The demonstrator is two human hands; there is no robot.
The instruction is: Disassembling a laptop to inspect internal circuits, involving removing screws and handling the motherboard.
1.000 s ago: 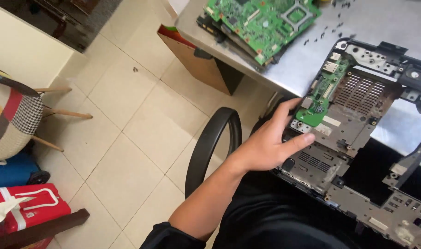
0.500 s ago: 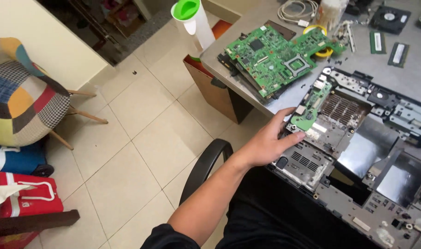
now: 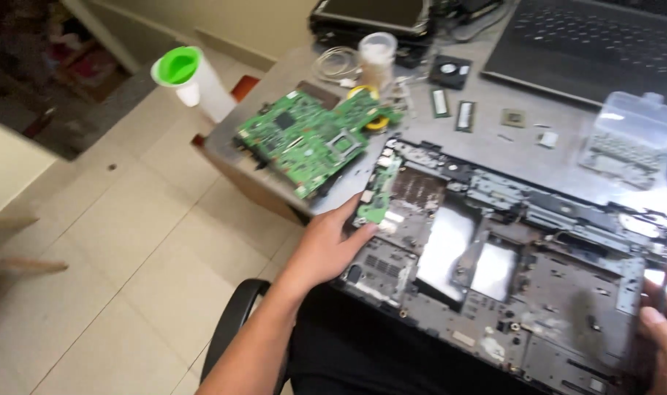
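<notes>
A stripped grey laptop base [image 3: 527, 281] lies tilted across my lap and the table edge. My left hand [image 3: 326, 249] grips its left edge, the thumb resting by a small green circuit board [image 3: 377, 192] fixed in the chassis. My right hand [image 3: 662, 325] holds the base's right edge at the frame border; only part of it shows. A large green motherboard [image 3: 304, 139] lies on the grey table [image 3: 494, 95] just beyond my left hand.
Memory sticks [image 3: 452, 108], a small fan [image 3: 449, 71], a clear plastic box [image 3: 629, 139], a clear jar [image 3: 377, 60], a yellow tape roll [image 3: 370, 106] and a dark laptop [image 3: 596, 40] sit on the table. A green-topped white bottle [image 3: 191, 80] stands left. Chair armrest [image 3: 231, 329] below.
The view has swung right and up, bringing the whole laptop base and my right hand into sight. My left hand keeps its grip on the base's left edge.
</notes>
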